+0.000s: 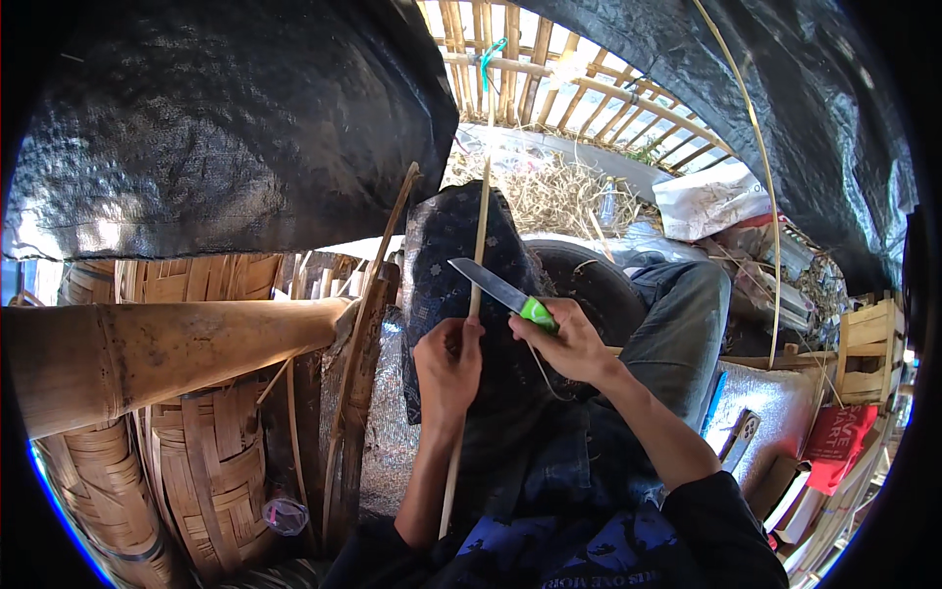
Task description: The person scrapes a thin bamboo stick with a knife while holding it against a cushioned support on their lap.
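My left hand (447, 365) is closed around a long, thin bamboo strip (482, 231), which runs from near my lap up and away from me. In my right hand (569, 344) is a knife (496, 288) with a bright green handle. Its blade crosses the strip just beyond my left fingers, with the tip pointing up and to the left. Whether the edge bites into the strip, I cannot tell. Beneath the strip, a dark patterned cloth (446, 250) covers my left leg. A thin curved sliver (543, 371) hangs below my right hand.
A thick bamboo pole (196, 353) juts in from the left above woven bamboo baskets (211, 461). Dark tarps (235, 118) hang overhead on both sides. Straw (549, 191) lies ahead by a slatted bamboo fence (579, 83). At right are a red bag (839, 447) and a wooden crate (868, 339).
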Available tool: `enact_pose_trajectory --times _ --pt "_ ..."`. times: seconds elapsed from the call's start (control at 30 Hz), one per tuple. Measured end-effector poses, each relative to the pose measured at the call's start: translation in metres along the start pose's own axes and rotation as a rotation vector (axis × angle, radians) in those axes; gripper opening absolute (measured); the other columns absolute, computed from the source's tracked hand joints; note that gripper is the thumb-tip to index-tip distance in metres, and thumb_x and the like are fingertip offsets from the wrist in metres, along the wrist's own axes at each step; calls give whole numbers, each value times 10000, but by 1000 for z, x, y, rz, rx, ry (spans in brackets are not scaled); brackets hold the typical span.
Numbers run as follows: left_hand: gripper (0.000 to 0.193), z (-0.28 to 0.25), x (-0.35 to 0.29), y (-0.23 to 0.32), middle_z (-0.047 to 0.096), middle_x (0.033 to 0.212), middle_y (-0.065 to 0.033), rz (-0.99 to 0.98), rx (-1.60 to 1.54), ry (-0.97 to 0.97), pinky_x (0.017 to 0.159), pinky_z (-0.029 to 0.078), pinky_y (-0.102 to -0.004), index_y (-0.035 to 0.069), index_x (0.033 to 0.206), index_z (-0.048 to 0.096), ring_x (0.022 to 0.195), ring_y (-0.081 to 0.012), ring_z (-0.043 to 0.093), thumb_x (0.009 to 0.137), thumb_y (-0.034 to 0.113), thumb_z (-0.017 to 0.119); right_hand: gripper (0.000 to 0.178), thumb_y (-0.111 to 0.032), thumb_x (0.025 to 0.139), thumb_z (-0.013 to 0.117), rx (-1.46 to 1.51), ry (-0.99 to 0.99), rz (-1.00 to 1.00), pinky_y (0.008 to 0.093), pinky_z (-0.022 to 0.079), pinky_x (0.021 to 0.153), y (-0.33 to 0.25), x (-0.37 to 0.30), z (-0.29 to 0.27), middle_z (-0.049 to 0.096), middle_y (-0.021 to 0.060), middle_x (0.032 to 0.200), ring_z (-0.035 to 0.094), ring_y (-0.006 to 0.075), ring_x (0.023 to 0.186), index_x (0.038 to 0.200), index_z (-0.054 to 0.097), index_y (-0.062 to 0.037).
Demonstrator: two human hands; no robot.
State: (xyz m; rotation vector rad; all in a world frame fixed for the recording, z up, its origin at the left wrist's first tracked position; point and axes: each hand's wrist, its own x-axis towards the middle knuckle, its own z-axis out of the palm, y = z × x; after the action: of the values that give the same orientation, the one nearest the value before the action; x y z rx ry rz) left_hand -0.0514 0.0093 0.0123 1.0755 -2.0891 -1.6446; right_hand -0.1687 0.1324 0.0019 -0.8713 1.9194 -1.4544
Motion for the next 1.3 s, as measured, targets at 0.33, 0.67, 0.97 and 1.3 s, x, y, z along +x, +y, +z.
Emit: enact_pose_trajectory --times 0.33,0.67,0.97,1.3 --pt "394 -11 -2 19 484 508 6 -290 -261 -94 434 294 -209 -20 729 617 463 -42 442 950 297 537 265 -266 923 578 -718 355 108 393 446 529 3 13 -86 600 125 623 600 253 543 873 595 -6" --pt "423 -7 -11 13 434 464 20 -258 -176 -172 411 275 -217 26 652 543 420 -36 415 957 319 517 237 -182 978 459 -223 135 -8 369 398 515 28 38 -31 533 145 620 526 263 510 886 536 23" --pt "430 -5 -11 1 438 477 21 -286 -215 -108 404 266 -228 12 644 542 420 -40 402 949 315 530 417 -361 988 441 -102 -328 163 281 356 518 22 28 -22 438 11 591 427 90 558 828 575 0" --pt "415 -2 -7 4 447 486 14 -273 -159 -78 412 271 -228 -4 666 561 437 -42 405 955 290 512 448 -358 1002 396 -53 -370 148 327 372 535 26 15 -21 448 -7 592 418 126 544 818 566 13"
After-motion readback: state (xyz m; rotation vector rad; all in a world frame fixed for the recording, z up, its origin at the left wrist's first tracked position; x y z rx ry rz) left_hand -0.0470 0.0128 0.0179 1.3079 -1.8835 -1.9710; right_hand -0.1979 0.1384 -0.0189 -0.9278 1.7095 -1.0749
